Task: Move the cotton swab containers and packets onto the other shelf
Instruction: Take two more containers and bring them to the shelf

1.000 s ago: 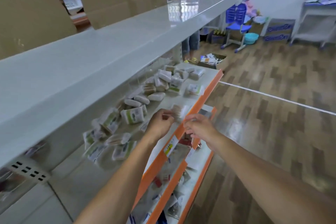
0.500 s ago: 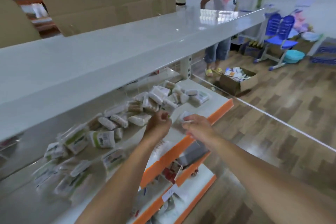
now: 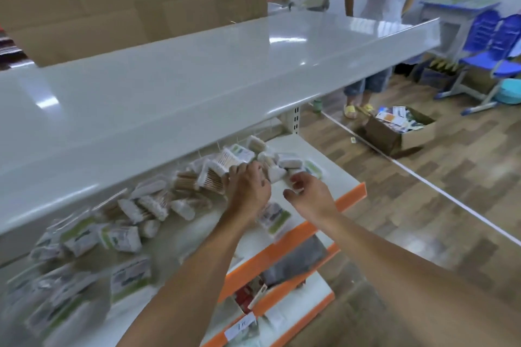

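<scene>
While I watch from the remote feed, these are my readings, all placed against the orange-edged shelf (image 3: pixel 349 194):

Top shelf (image 3: pixel 197 79): bare and grey, directly above the orange-edged shelf; I take it as the likely destination.

Swab pile (image 3: pixel 158 203): cotton swab packets and containers lie spread along the back of the orange-edged shelf, none moved up yet.

Flat packet (image 3: pixel 275 218): lies near the shelf's front lip, just beneath my left wrist.

Left hand (image 3: pixel 248 189): half a second ago it hovered closed at the front edge; now it reaches deeper, fingers curled down on the swab bundle (image 3: pixel 222 166) at the back.

Right hand (image 3: pixel 310 196): has let its small packet go, I judge; fingers loosely spread, holding nothing, beside the white packets (image 3: pixel 284 167).

Meaning: a fresh gather begins.
</scene>
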`<state>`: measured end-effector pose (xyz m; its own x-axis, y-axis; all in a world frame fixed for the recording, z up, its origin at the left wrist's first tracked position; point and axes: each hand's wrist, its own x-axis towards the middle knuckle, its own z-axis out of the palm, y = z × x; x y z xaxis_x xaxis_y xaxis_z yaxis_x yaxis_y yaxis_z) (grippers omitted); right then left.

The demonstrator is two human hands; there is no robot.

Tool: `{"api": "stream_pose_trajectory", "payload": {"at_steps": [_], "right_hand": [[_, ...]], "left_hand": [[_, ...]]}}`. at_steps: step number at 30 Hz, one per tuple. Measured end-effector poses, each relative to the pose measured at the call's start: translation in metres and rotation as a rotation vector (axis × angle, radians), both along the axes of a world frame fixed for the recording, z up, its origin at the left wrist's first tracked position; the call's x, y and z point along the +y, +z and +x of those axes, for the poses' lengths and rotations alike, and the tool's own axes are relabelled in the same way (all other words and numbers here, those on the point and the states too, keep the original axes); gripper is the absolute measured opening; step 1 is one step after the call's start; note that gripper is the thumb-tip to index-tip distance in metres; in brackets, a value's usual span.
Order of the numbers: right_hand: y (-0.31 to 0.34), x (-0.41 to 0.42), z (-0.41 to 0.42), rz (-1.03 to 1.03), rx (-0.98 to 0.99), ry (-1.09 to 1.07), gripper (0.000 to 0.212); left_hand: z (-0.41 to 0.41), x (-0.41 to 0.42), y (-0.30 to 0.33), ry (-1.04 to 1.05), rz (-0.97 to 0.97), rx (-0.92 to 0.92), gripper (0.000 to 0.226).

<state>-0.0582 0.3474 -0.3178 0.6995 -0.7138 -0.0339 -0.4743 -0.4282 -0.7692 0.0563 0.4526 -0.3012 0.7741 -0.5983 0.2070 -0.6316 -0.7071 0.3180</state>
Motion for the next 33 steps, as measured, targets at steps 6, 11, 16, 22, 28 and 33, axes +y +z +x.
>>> {"api": "stream_pose_trajectory", "payload": {"at_steps": [6,11,16,22,28,33], "right_hand": [[-0.01,-0.019,0.035,-0.135,-0.022,0.033,0.036],[-0.017,-0.025,0.058,-0.198,-0.01,0.047,0.046],[-0.024,-0.026,0.073,-0.202,0.034,0.037,0.053],[-0.028,-0.022,0.08,-0.219,0.091,-0.026,0.048],[-0.025,-0.02,0.078,-0.097,0.045,-0.054,0.047],[-0.012,-0.022,0.073,0.181,-0.111,-0.065,0.027]], "left_hand": [[0.032,-0.021,-0.015,0.001,0.181,-0.157,0.038],[0.043,-0.022,-0.018,0.016,0.329,-0.2,0.04],[0.046,-0.017,-0.011,0.024,0.501,-0.15,0.035],[0.053,-0.006,0.002,-0.059,0.396,0.047,0.056],[0.054,0.014,0.02,-0.067,-0.08,0.401,0.071],[0.059,0.028,0.033,-0.025,-0.387,0.508,0.08]]}}
